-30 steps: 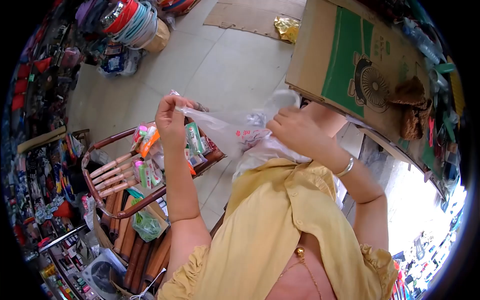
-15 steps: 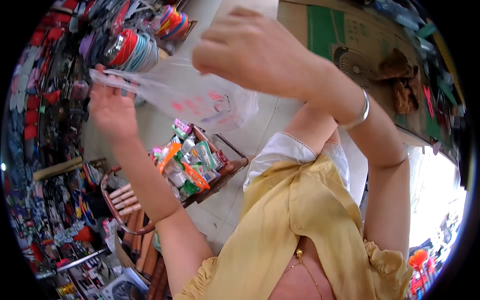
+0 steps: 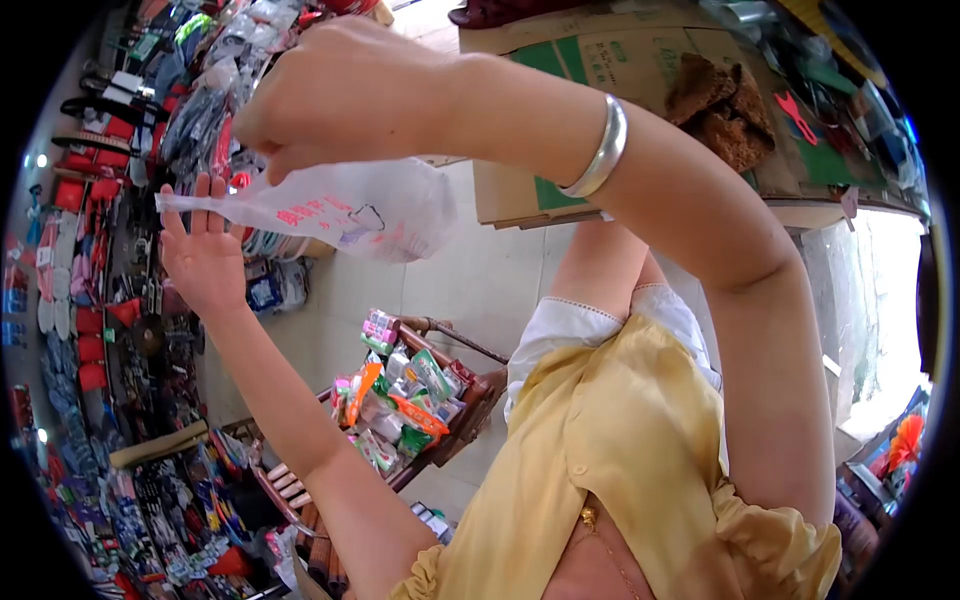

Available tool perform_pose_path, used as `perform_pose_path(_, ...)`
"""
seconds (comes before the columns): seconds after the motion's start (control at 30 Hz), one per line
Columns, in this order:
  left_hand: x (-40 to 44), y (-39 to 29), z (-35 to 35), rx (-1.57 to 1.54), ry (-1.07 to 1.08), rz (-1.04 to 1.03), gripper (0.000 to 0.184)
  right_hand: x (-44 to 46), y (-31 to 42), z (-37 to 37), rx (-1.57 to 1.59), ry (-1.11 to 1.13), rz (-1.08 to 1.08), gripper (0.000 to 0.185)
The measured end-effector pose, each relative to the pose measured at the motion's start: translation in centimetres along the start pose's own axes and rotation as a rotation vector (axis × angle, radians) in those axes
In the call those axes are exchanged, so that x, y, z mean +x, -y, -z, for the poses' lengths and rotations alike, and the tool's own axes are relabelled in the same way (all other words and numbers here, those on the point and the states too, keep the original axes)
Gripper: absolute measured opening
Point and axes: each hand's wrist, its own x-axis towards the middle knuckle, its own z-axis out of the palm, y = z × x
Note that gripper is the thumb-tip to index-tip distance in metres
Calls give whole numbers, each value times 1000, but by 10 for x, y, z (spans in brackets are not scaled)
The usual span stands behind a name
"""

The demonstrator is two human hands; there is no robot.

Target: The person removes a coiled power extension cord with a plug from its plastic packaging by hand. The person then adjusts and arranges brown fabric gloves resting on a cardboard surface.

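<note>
A thin white plastic bag [image 3: 400, 205] with red print stretches sideways in the air. Its narrow twisted end lies across the fingers of my left hand [image 3: 207, 250], whose palm faces me with the fingers spread. My right hand [image 3: 335, 100], a silver bangle on its wrist, is closed above the bag, its curled fingers at the bag's upper edge. Exactly how the fingers grip the plastic is hidden.
Below the bag a brown-framed chair [image 3: 470, 415] holds small colourful packets [image 3: 400, 400]. Dense hanging goods [image 3: 90, 330] line the left side. Cardboard [image 3: 510, 195] with a brown cloth [image 3: 725, 110] and a red tool [image 3: 796, 117] lies at the upper right.
My right hand has moved left and up, closer to my left hand, and the bag has shifted left with them. The view has turned, showing more of the goods on the left.
</note>
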Motion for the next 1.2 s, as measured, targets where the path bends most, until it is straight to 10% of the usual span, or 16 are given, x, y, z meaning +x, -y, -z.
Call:
perform_pose_path(0.23, -11, 35, -42, 163, 153, 35, 63, 8, 6, 5, 735, -41, -266, 24)
perform_pose_path(0.43, -56, 85, -107, 1357, 675, -219, 33, 4, 14, -26, 1036, 38, -382, 31)
perform_pose_path(0.5, -58, 89, -110, 866, 108, 246, 26, -12, 7, -27, 1048, -54, -406, 34)
perform_pose_path(0.63, -49, 65, -74, 324, -227, 97, 19, -74, -7, -28, 1135, -91, -616, 70)
perform_pose_path(0.9, -11, 19, -59, -683, 432, 106, 22, -195, 67, -121, 2540, 168, -836, 90)
perform_pose_path(1.1, -8, 45, -15, -1195, 724, 314, 20, -170, 94, -99, 1839, -272, -1074, 58)
perform_pose_path(1.2, -33, 71, -22, -1531, 785, 450, 22, -185, 95, -97, 806, -481, -531, 52)
